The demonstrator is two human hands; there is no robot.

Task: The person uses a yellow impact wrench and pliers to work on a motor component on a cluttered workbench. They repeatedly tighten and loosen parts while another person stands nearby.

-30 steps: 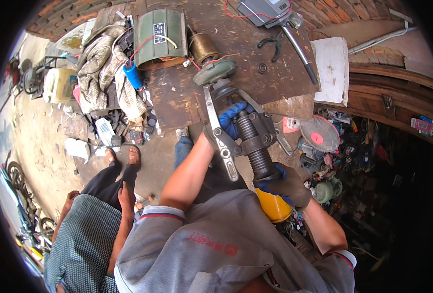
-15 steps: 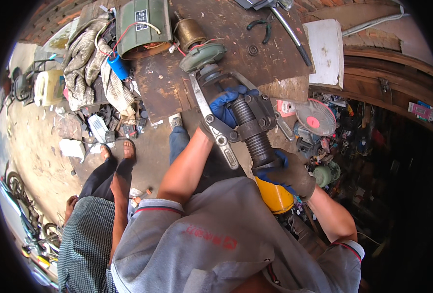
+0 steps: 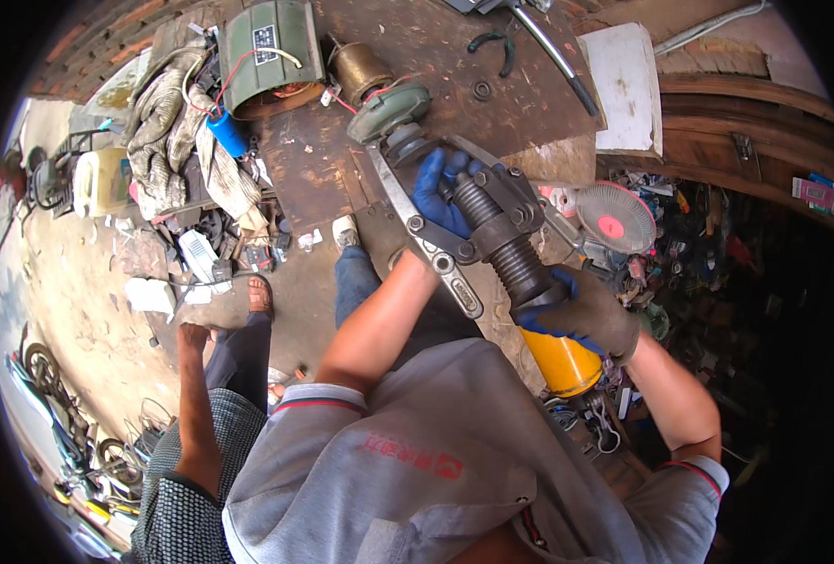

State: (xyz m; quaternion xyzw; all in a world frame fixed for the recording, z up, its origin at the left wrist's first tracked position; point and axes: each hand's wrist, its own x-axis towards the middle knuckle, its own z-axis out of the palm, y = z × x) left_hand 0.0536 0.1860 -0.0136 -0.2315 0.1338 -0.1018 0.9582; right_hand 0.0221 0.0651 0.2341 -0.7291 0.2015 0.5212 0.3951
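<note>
A gear puller with a threaded black body [image 3: 503, 252], silver and dark arms and a yellow cylinder [image 3: 563, 362] slants across the middle. Its far end reaches the grey pulley [image 3: 407, 148], which sits against a green motor end cover [image 3: 390, 111]. Behind that cover lies a brass-coloured rotor [image 3: 360, 71]. My left hand [image 3: 438, 195], in a blue-palmed work glove, is closed around the puller's front end near the pulley, between its arms. My gloved right hand [image 3: 588, 315] wraps the thread just above the yellow cylinder. Whether the jaw tips grip the pulley is hard to see.
The wooden table [image 3: 304, 174] also holds a green motor housing [image 3: 271, 56], a blue capacitor [image 3: 228, 134], pliers [image 3: 494, 47] and a metal bar [image 3: 558, 61]. A fan [image 3: 614, 218] and clutter are at right. Another person [image 3: 212, 423] is at left.
The puller and both my hands have shifted slightly right in view. My left fingers now lie further toward the pulley. The other person's arm has moved.
</note>
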